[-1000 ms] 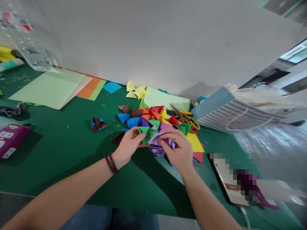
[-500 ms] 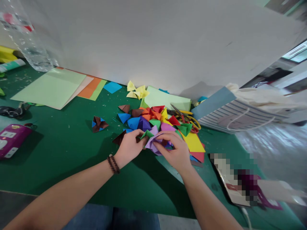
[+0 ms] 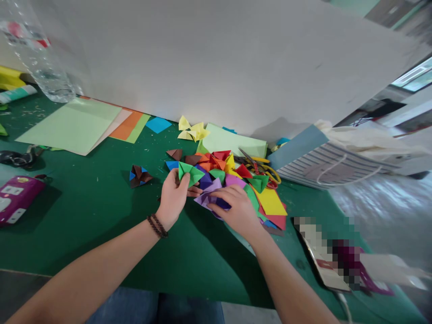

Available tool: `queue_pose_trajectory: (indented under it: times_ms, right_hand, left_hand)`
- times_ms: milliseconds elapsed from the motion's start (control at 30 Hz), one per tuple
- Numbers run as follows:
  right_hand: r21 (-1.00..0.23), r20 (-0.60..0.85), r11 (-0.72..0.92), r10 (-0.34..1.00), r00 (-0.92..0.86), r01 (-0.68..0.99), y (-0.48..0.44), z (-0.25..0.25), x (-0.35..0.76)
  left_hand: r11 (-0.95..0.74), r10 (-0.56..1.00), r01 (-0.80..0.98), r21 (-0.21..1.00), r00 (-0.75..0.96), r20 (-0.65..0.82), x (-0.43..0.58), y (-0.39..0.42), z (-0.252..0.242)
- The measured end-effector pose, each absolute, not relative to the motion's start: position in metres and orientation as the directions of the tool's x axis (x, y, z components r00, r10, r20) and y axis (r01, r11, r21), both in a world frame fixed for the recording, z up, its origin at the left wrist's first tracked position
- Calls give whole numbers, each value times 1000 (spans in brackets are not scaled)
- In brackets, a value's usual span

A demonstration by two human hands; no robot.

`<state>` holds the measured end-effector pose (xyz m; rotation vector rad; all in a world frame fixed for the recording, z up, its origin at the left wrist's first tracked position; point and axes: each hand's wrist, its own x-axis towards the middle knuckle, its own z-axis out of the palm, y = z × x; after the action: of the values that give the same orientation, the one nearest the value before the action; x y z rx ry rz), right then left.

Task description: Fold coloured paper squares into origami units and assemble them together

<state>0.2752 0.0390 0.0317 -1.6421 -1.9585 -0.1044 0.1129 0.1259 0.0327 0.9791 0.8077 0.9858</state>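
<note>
My left hand (image 3: 173, 200) pinches a green folded paper piece (image 3: 191, 173) between thumb and fingers, raised over the near left side of a pile of colourful folded pieces. To its right, my right hand (image 3: 238, 209) has its thumb and fingers closed around a lilac folded paper piece (image 3: 204, 199); part of that piece is hidden beneath the fingers. Behind both hands lie red, orange, yellow, blue and brown folded pieces, with an orange one (image 3: 218, 163) near the middle. Apart on the left sits a brown and blue folded piece (image 3: 139, 175).
Scissors (image 3: 258, 166) lie right of the pile, near a striped paper bag (image 3: 313, 166). Paper sheets (image 3: 72, 123) and a plastic bottle (image 3: 50, 74) are at the back left. A purple device (image 3: 20, 198) lies left, a phone (image 3: 319, 252) right. A wall rises behind.
My left hand has lifted the green piece up and left, away from the lilac piece, turning it to face me. My right hand has shifted slightly left with the lilac piece.
</note>
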Motion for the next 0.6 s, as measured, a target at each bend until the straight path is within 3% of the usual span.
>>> queue_pose_trajectory:
  times_ms: [200,333,600]
  right_hand:
    - [-336,419,217,906,-61,917,36,36,276]
    - [-339,495,181,869,11,923,41,42,291]
    - [-55,508,0,861,28,998,82,26,306]
  left_hand:
    - [190,919,-283,940,388,-68,113,122,34]
    - [188,911,-290,938,409,-56,114,120,34]
    - [160,842,-85,983,531,-91,109,119,29]
